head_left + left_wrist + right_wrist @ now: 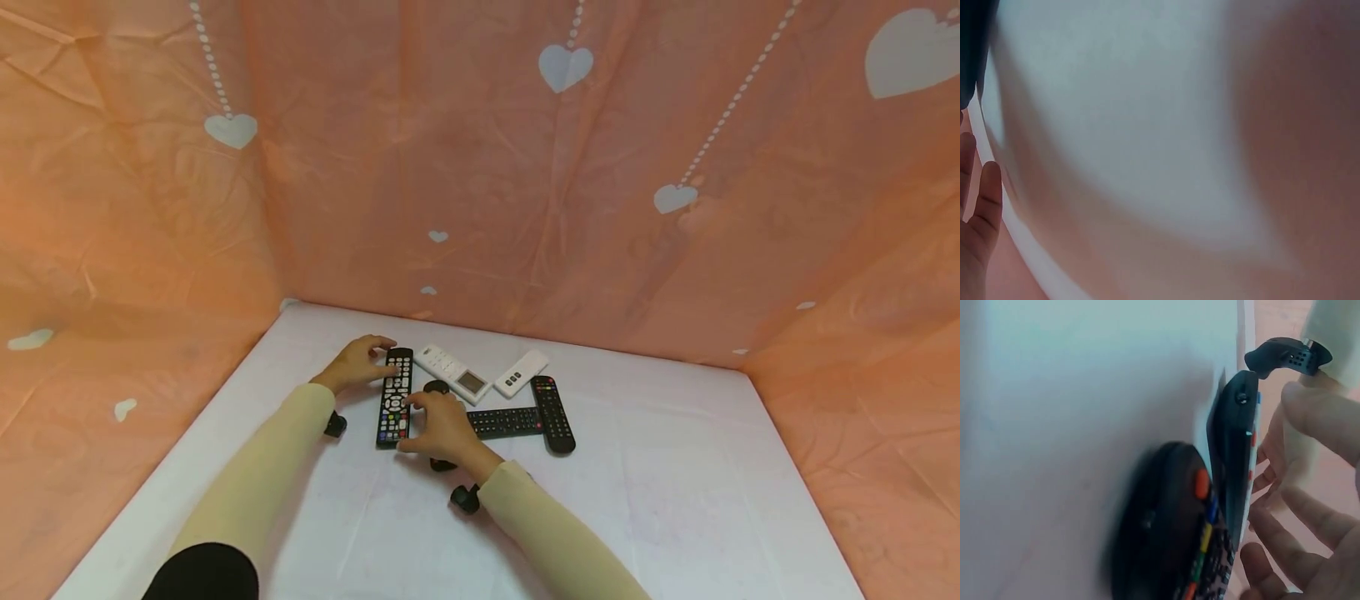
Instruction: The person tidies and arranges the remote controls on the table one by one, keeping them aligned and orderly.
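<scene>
Toward opposite ends of the long black remote [394,400], left hand [357,365] and right hand [444,427] spread loose, unclenched fingers, seemingly to steady it.

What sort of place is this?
Probably a makeshift recording booth rather than a lived-in room, though I can't be sure. Heart-print fabric hangs as walls close around a plain white tabletop, with remotes grouped on it.

Four black remotes [553,414]; two white remotes [450,372]
</scene>
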Tool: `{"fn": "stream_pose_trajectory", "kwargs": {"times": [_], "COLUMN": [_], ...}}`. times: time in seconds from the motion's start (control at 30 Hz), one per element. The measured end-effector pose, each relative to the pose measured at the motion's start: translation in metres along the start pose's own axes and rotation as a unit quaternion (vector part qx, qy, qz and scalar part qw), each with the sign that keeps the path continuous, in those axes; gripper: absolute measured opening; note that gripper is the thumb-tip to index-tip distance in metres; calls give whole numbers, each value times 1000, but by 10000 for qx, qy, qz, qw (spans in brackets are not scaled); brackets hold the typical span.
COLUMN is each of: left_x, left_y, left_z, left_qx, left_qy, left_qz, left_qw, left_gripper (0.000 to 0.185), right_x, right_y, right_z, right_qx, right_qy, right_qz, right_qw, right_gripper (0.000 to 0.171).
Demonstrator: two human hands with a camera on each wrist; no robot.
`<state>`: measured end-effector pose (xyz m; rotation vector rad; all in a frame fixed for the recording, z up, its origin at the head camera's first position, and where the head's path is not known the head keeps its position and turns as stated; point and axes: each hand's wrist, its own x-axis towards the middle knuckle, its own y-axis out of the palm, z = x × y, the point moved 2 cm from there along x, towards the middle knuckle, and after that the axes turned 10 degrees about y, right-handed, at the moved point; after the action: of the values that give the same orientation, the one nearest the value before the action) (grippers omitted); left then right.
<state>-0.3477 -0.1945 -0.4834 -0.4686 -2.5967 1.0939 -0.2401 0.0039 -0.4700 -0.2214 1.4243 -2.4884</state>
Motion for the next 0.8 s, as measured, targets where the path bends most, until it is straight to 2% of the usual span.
{"fn": "stream_pose_trajectory", "kwargs": {"times": [0.37, 0.57, 0.8], "left_x": [3, 3, 4], "left_y": [3, 6, 7], "left_z": [4, 6, 8], "left_qx": [12, -91, -133], "left_qy": [-179, -328, -354], "left_qz": [200, 250, 191], "left_qw": [9996, 9991, 9991], "left_gripper": [66, 67, 67], "right_x": [3, 5, 8], "right_y": [11, 15, 19], "right_z": [6, 6, 4], "right_qx": [-739, -796, -803], "right_qy": [228, 258, 220], "right_qz": [-81, -153, -191], "right_qw": [9970, 9964, 9963], "right_gripper": [67, 67, 65]}}
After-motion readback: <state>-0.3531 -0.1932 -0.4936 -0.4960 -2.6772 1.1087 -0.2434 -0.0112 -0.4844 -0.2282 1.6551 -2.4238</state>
